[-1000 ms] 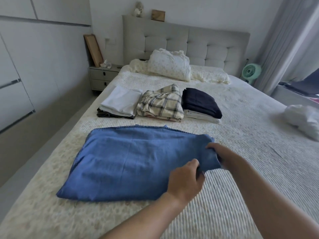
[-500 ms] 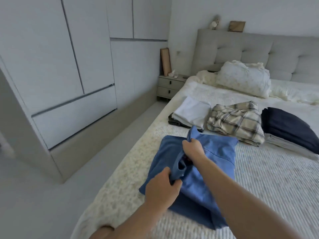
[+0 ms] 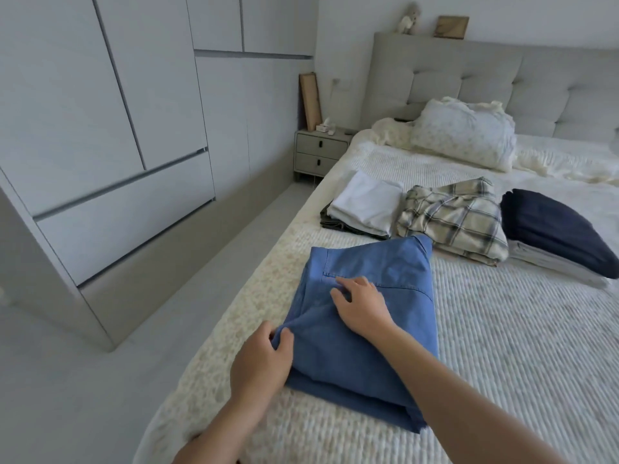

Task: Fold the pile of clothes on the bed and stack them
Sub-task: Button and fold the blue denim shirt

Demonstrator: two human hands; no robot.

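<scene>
Low and centre in the frame, the blue garment [image 3: 371, 316] lies folded on the bed [image 3: 519, 346]. The left hand [image 3: 259, 363] pinches its near-left corner; the right hand [image 3: 363, 304] rests on top, fingers loosely bent, apparently pressing rather than gripping. The cloth looks soft, light and limp, so it is best lifted from under both folded edges.

Soft daylight, wide-angle warp, slight blur
</scene>
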